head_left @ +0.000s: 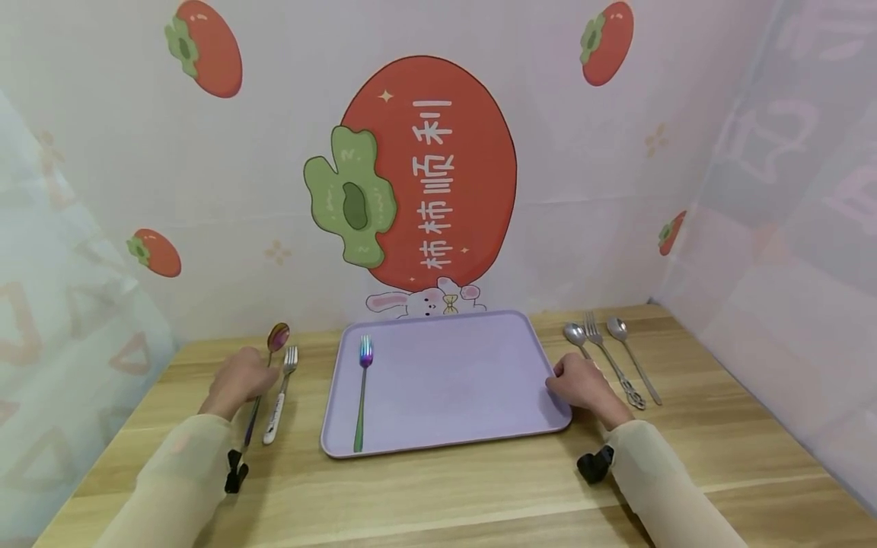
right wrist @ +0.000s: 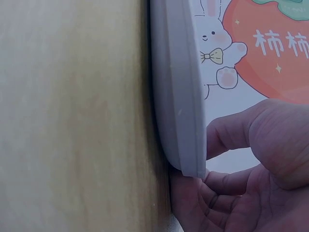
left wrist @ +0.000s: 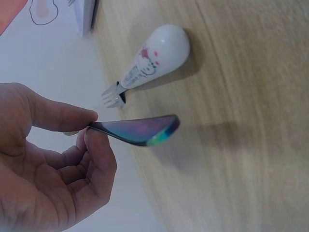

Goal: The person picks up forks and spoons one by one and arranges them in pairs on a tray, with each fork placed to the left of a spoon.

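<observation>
In the head view, my left hand (head_left: pixel 240 378) pinches an iridescent spoon (head_left: pixel 278 336) by its handle, between thumb and index finger. The left wrist view shows the spoon's handle end (left wrist: pixel 140 129) held over the table, its shadow below. Just right of it lies a fork with a white printed handle (head_left: pixel 274 418). My right hand (head_left: pixel 582 380) grips the right edge of a pale purple tray (head_left: pixel 452 380), thumb on top and fingers at the underside of the rim (right wrist: pixel 178 87). An iridescent fork (head_left: pixel 363 396) lies along the tray's left side.
On the wooden table (head_left: pixel 411 502), right of the tray, lie a silver spoon (head_left: pixel 575 332), a silver fork with an ornate handle (head_left: pixel 610 361) and another silver spoon (head_left: pixel 618 329). A printed cloth backdrop (head_left: pixel 274 152) stands behind the table, with cloth on both sides.
</observation>
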Demonstrator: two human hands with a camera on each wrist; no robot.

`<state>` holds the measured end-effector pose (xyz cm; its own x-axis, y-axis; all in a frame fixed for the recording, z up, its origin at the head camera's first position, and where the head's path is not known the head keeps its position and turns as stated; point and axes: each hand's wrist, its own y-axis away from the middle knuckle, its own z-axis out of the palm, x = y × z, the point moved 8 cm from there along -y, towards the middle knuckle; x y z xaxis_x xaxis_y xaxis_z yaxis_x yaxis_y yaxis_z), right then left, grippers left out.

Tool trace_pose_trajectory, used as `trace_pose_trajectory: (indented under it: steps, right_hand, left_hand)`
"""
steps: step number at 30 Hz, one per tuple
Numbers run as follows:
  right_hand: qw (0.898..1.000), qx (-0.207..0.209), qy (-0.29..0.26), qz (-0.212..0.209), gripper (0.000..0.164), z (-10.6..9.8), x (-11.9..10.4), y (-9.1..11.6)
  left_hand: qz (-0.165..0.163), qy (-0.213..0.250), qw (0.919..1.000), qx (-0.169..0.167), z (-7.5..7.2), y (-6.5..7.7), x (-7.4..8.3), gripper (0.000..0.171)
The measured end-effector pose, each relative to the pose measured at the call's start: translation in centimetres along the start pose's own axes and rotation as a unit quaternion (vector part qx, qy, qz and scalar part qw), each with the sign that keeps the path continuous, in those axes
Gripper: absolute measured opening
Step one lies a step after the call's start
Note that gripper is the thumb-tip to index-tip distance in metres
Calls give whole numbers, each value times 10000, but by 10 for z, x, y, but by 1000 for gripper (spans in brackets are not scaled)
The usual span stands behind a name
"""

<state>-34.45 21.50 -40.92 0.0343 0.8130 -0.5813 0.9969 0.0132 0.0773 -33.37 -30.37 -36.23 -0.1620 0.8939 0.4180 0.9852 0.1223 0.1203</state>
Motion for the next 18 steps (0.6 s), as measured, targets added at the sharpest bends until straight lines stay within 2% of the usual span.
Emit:
trace_pose_trajectory:
  steps: [5,12,18]
  right_hand:
    - [10000,27,27,-16,32,1,-1,-1]
    - [10000,32,56,-23,32,0,-2,-3]
    - [9999,5,127,-16,32,1,-1,-2]
  left_hand:
    - [109,-55,9999,50,-3,1,3,21]
    - [222,-202,9995,86,-4,-2,11,40]
    - [379,-313,9986,190,-8,2,26,32]
